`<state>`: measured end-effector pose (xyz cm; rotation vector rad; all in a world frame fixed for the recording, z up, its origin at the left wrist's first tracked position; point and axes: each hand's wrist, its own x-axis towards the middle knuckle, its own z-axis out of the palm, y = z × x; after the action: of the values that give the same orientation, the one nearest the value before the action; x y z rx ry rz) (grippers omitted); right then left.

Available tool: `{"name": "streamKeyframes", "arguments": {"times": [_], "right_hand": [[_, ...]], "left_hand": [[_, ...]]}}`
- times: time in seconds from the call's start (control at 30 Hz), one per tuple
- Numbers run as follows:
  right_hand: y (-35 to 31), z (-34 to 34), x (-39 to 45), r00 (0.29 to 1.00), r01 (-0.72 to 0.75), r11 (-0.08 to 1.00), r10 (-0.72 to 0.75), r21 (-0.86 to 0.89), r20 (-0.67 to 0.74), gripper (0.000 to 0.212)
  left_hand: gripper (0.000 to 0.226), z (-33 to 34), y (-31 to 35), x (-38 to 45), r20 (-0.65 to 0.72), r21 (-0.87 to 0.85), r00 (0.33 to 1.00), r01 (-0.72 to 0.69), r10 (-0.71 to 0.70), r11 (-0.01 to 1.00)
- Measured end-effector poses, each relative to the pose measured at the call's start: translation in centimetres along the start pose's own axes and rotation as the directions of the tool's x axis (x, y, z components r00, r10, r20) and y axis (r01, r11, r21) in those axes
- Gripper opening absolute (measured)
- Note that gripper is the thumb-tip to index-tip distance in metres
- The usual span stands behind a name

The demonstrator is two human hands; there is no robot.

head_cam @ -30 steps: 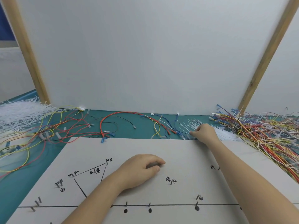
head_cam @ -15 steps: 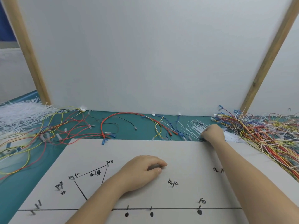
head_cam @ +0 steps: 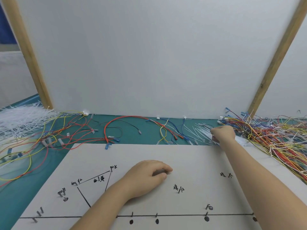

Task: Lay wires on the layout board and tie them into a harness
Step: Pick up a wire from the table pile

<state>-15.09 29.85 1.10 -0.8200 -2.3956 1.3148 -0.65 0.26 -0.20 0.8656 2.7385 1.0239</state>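
Two hands at work: the right hand (head_cam: 223,134) has slid rightward to pinch at white cable ties (head_cam: 199,132) beside the wire pile (head_cam: 272,138), while the left hand (head_cam: 146,176), loosely curled, rests on the still-wireless layout board (head_cam: 191,156).

White layout board (head_cam: 191,156), teal table (head_cam: 132,138).

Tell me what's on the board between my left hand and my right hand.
In the head view, nothing: bare layout board runs between the left hand and the right hand, which reaches past the far edge into white cable ties.
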Motion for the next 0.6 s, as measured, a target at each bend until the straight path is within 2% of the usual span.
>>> {"name": "streamKeyframes", "arguments": {"times": [0.03,0.1,0.17,0.23,0.3,0.37,0.4,0.43,0.5,0.6], "right_hand": [[-0.1,-0.1,-0.1,0.999,-0.037,0.989,0.033,0.142,0.029,0.019],[-0.9,-0.3,-1.4,0.985,-0.123,0.900,0.057,0.419,0.165,0.017],[-2.0,-0.5,-3.8,0.938,-0.203,0.787,-0.015,0.582,0.347,0.012],[-3.0,-0.7,-7.2,0.856,-0.234,0.782,-0.117,0.578,0.504,0.012],[-3.6,-0.5,-10.9,0.727,-0.205,0.832,-0.223,0.516,0.649,0.016],[-3.8,-0.2,-14.6,0.583,-0.166,0.861,-0.308,0.481,0.752,0.019],[-3.9,0.1,-16.3,0.526,-0.136,0.871,-0.340,0.472,0.780,0.019],[-3.9,0.5,-17.7,0.496,-0.087,0.884,-0.362,0.460,0.789,0.017],[-3.9,1.2,-19.5,0.519,0.012,0.894,-0.388,0.447,0.762,0.015],[-4.0,1.8,-20.3,0.590,-0.019,0.860,-0.402,0.510,0.700,0.013]], "left_hand": [[0.029,0.0,0.0,0.0,0.002,-0.002,1.000,0.003,-0.003,1.000],[0.029,0.1,-0.2,0.0,0.012,-0.014,1.000,0.013,-0.013,1.000],[0.028,0.2,-0.3,-0.1,0.011,-0.075,0.999,0.040,-0.039,0.996],[0.025,0.4,-0.3,-0.2,-0.018,-0.232,0.997,0.074,-0.081,0.970],[0.024,0.5,-0.1,-0.1,-0.076,-0.395,0.990,0.082,-0.121,0.915],[0.017,0.3,0.3,-0.2,-0.162,-0.450,0.976,0.057,-0.144,0.891],[0.009,0.0,0.5,-0.3,-0.202,-0.451,0.969,0.036,-0.142,0.892],[0.014,-0.1,0.5,-0.3,-0.244,-0.425,0.961,0.016,-0.131,0.905],[0.034,-0.4,0.4,-0.4,-0.296,-0.361,0.944,0.030,-0.145,0.932],[0.032,-0.9,0.4,-0.6,-0.307,-0.392,0.931,0.067,-0.199,0.918]]}}
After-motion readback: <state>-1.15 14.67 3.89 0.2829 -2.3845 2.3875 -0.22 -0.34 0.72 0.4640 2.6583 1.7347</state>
